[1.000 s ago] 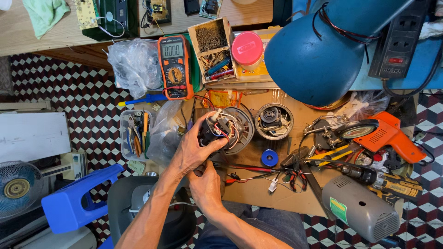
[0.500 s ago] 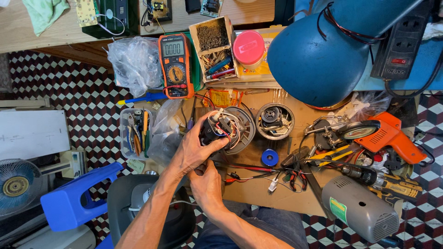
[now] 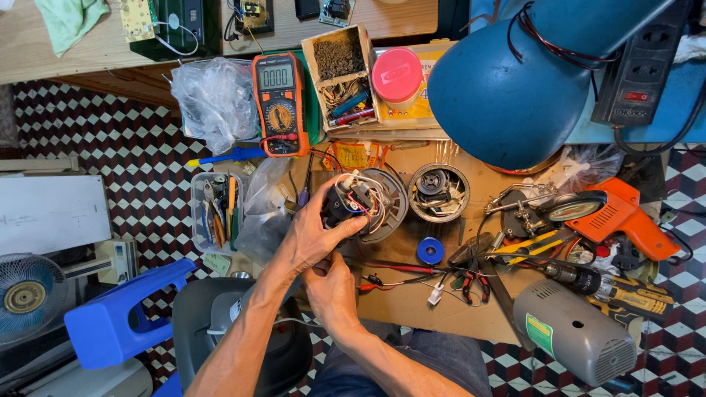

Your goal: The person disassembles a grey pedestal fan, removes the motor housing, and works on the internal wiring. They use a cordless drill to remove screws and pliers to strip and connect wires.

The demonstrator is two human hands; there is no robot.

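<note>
Cluttered wooden desk [image 3: 412, 309], checkered floor below. Left hand [image 3: 312, 231] clamped around small wired motor [image 3: 353, 202], still raised over desk, barely shifted since before. Right hand [image 3: 331, 287] beneath, curled shut, contents unclear. Multimeter [image 3: 279, 103] behind.

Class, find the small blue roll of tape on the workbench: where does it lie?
The blue tape roll lies flat mid-bench in the head view, just below the round motor housing and right of the right hand.
</note>
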